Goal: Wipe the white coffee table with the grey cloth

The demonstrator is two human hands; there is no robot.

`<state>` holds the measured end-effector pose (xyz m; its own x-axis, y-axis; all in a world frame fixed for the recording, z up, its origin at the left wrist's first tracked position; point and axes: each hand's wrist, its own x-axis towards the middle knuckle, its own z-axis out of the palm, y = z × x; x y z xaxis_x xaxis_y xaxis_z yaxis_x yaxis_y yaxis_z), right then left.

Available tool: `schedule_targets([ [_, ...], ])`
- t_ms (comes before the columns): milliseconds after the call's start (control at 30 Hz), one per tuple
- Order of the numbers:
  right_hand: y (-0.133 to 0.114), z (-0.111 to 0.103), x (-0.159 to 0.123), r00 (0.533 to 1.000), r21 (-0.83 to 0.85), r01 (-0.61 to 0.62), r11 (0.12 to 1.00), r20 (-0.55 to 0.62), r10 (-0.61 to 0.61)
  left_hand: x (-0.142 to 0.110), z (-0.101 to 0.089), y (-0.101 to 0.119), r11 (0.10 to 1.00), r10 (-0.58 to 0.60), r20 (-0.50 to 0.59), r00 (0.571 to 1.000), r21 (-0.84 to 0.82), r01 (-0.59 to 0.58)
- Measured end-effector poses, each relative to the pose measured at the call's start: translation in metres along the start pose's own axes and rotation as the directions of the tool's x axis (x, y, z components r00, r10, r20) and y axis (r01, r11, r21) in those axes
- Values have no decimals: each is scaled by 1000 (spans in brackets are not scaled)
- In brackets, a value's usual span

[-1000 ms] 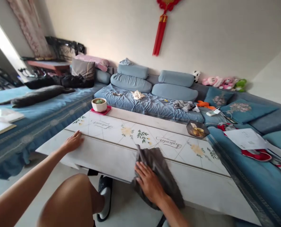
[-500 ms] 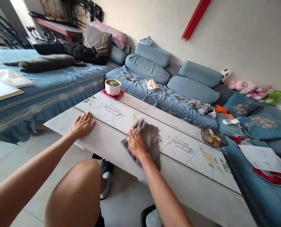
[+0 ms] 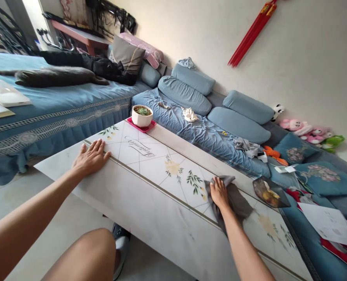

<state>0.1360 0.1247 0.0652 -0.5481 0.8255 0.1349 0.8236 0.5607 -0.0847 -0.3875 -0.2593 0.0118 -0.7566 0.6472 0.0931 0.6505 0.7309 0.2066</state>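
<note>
My left hand point(image 3: 91, 158) lies flat with its fingers spread on the near left part of the marble-patterned table point(image 3: 153, 210). Under my right hand point(image 3: 219, 194) is a crumpled grey cloth point(image 3: 240, 201), pressed to the tabletop right of a printed leaf sprig. Part of the cloth is hidden by the hand and forearm. At the table's far left corner stands a white pot point(image 3: 142, 116) with a small succulent, on a pink saucer point(image 3: 150, 127). A dark tray point(image 3: 271, 192) with bits of food or peel in it sits at the right end, beyond the cloth.
A blue-covered sofa point(image 3: 185, 132) runs along the table's far side, with cushions and clothes on it. On the left sofa section lies a grey cat point(image 3: 59, 76). White papers point(image 3: 328, 222) rest on the right seat. My bent knee point(image 3: 82, 253) is close to the table's near edge.
My right hand has slid the cloth rightward and away along the tabletop, uncovering the printed flowers. My left hand stays flat on the table. The view has shifted slightly.
</note>
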Motion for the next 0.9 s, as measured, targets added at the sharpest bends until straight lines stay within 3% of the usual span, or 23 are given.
schedule_targets([
  [67,-79,-3,44,993,16,116,993,9,-117,-1,0,2,1000,3,-11,1000,-9,-3],
  [133,-171,0,55,955,51,293,955,33,-295,-3,-5,4,1000,-5,0,1000,-10,5],
  [200,-249,8,30,878,98,467,879,67,-474,-6,-13,6,1000,-13,37,999,9,12],
  [267,-286,18,-24,746,182,639,747,87,-660,-9,-18,8,999,-16,74,997,52,12],
  [333,-268,26,-89,598,307,747,589,76,-798,-11,-18,8,995,-21,78,997,96,13],
  [367,-240,29,-119,574,351,750,561,79,-815,-11,-16,7,994,-26,64,998,111,19],
  [400,-203,31,-142,600,365,721,589,97,-794,-10,-12,5,992,-27,43,999,121,22],
  [467,-116,31,-158,732,300,615,729,127,-670,-8,-1,0,993,-12,-8,1000,121,13],
  [533,-41,26,-129,868,189,463,866,101,-486,-5,10,-7,994,3,-57,998,107,3],
  [600,-3,19,-62,962,90,257,962,72,-263,-3,17,-12,996,26,-94,995,91,-17],
  [667,-15,10,21,993,31,101,994,63,-103,-3,20,-14,996,52,-113,992,82,-43],
  [700,-38,6,61,995,20,75,997,63,-76,-3,20,-15,995,65,-116,991,81,-56],
  [767,-109,1,119,988,42,146,988,54,-148,-3,17,-14,995,72,-120,990,81,-63],
  [833,-196,3,136,955,90,287,954,48,-292,-3,12,-12,995,64,-114,991,82,-55],
  [900,-274,10,111,895,141,429,892,65,-441,-4,7,-9,995,58,-88,994,91,-50],
])
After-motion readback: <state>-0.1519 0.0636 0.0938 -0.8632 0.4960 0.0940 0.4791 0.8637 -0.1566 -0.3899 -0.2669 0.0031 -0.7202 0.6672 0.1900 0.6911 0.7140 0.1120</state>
